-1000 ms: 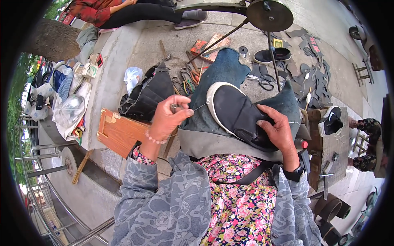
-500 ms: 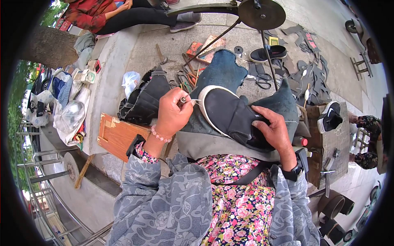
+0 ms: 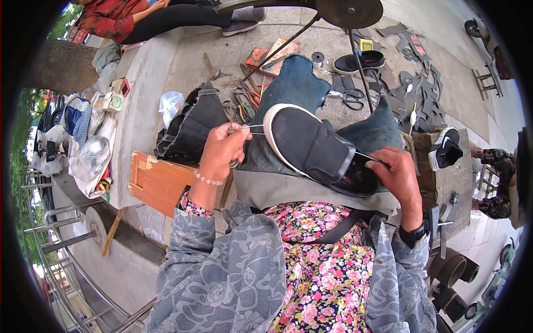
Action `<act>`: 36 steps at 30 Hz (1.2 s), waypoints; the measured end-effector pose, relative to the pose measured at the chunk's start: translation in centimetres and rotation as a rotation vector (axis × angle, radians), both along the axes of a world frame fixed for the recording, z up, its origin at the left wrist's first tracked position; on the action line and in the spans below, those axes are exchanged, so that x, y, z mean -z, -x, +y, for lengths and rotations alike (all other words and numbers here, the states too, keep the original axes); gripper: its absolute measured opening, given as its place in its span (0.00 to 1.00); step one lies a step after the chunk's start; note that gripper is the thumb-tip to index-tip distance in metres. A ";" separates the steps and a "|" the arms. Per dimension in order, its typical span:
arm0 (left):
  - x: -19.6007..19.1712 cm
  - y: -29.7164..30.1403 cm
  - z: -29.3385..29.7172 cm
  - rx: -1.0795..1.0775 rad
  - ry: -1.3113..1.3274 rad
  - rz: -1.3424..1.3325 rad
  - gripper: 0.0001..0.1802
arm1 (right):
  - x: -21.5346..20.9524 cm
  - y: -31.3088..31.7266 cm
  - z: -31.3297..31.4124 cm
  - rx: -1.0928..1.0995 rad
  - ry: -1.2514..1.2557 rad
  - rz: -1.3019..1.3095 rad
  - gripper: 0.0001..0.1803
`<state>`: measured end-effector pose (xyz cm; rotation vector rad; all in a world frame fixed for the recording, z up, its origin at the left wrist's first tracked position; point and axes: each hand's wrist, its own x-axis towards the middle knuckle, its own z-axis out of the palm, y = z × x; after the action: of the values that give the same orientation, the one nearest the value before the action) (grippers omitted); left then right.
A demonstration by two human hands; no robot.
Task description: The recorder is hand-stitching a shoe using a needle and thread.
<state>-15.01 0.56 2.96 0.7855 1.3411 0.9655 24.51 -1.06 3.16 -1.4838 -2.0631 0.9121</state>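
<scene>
A black slip-on shoe (image 3: 302, 139) with a white sole edge lies across my lap, its toe pointing left. My left hand (image 3: 221, 149) is closed beside the toe, pinching white thread (image 3: 255, 129) that runs taut to the sole edge. A slim metal tool, apparently an awl (image 3: 233, 164), is also in that hand, mostly hidden by the fingers. At the shoe's opening, my right hand (image 3: 397, 173) pinches another length of white thread (image 3: 363, 156) coming out of the shoe. Under the shoe are a dark blue-green cloth (image 3: 297, 83) and a grey cloth (image 3: 277, 191).
Pliers (image 3: 244, 108), a hammer (image 3: 212, 67), scissors (image 3: 351, 100) and a dark shoe (image 3: 358, 62) lie ahead on the ground. Black scraps (image 3: 419, 91) spread at right. An orange wooden board (image 3: 155, 180) is left; a black-and-white shoe (image 3: 444, 149) rests on a wooden box (image 3: 452, 183). Someone sits far left.
My right hand has let go of the shoe's side, moved right and now pinches thread at the opening. My left hand has drawn slightly left and down, stretching the thread at the toe.
</scene>
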 end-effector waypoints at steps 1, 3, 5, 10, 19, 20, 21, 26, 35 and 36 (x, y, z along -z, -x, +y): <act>-0.2 1.0 -0.2 0.071 0.082 -0.037 0.10 | -0.5 -0.8 -0.1 -0.024 0.067 0.054 0.12; -0.6 3.0 -0.5 0.246 0.181 -0.144 0.12 | -1.1 -1.4 -0.5 0.000 0.116 0.280 0.10; -0.7 3.8 -0.7 0.366 0.117 -0.411 0.13 | -1.1 -0.7 -0.8 0.018 0.117 0.580 0.12; 0.1 1.7 0.1 0.256 -0.173 -0.960 0.14 | 2.3 5.0 -0.7 -0.087 0.204 1.485 0.16; 2.0 -1.2 3.3 -0.208 -0.212 -0.699 0.12 | 1.8 3.9 -4.9 0.175 0.479 1.424 0.14; 2.1 -1.3 3.2 -0.198 -0.199 -0.713 0.12 | 1.3 3.2 -5.6 0.186 0.458 1.404 0.14; 2.1 -1.4 3.1 -0.211 -0.175 -0.718 0.11 | 1.1 3.0 -6.1 0.152 0.388 1.447 0.14; 2.6 -1.1 3.1 -0.178 -0.095 -0.797 0.11 | 1.9 2.9 -6.1 0.346 0.412 1.185 0.18; 2.2 2.2 1.7 -0.016 -0.029 0.169 0.15 | 2.4 2.2 -6.3 0.315 0.431 1.349 0.16; 1.7 1.8 1.5 -0.009 -0.061 0.187 0.15 | 2.5 2.1 -6.3 0.312 0.444 1.370 0.16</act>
<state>-16.76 2.07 1.24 0.9344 1.4825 0.9623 22.40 -7.32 0.63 -0.8028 -0.6405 1.6434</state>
